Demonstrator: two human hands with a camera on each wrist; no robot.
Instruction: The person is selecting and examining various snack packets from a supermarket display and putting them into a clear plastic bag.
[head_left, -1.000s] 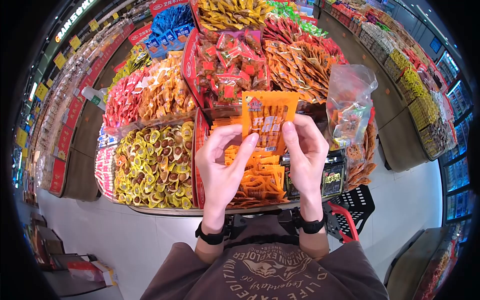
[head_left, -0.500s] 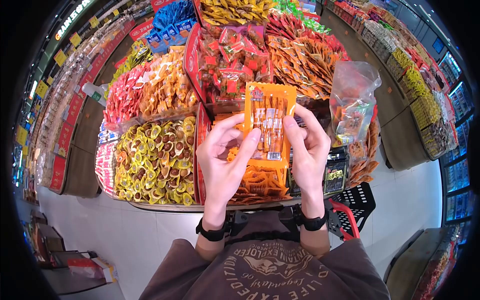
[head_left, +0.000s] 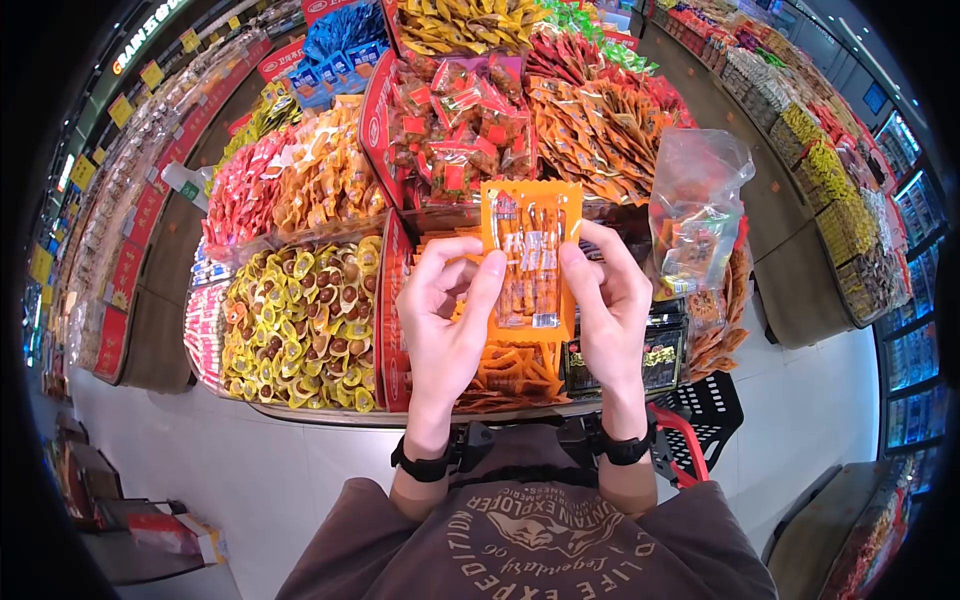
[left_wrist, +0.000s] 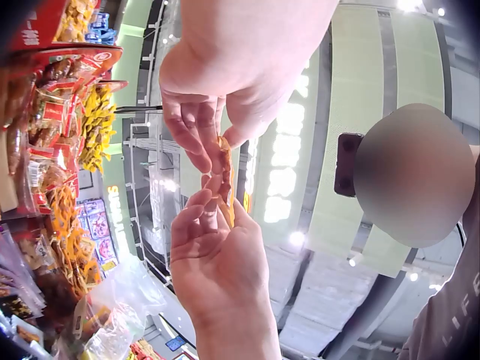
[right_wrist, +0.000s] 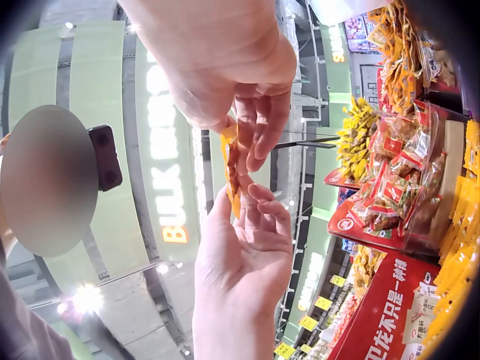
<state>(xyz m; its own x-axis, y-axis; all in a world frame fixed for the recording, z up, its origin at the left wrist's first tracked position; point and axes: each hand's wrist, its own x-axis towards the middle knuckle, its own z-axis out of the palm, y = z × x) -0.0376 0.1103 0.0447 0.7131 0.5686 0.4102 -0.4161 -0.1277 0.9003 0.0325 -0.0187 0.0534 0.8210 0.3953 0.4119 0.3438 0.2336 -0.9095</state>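
Note:
An orange snack packet point(head_left: 530, 262) with a clear window over reddish-brown sticks stands upright before my chest. My left hand point(head_left: 445, 315) pinches its left edge, thumb on the printed front. At the opposite edge my right hand point(head_left: 612, 305) pinches it the same way. Seen edge-on in the left wrist view, the packet point(left_wrist: 226, 176) is thin between the fingertips of both hands. The right wrist view also shows the packet point(right_wrist: 231, 165) edge-on, with the fingers curled behind it. Orange packets point(head_left: 515, 375) of similar colour lie in a bin below my hands.
Yellow-wrapped round snacks point(head_left: 300, 325) fill the bin to the left. Red-labelled bags point(head_left: 465, 130) sit behind the packet. A clear plastic bag point(head_left: 700, 200) rests on the display at right. Below it stands a black basket point(head_left: 712, 405) with a red handle point(head_left: 685, 440).
The packet has tipped so more of its front faces me, then sunk slightly and shifted a little left. Both hands keep their pinch on its edges.

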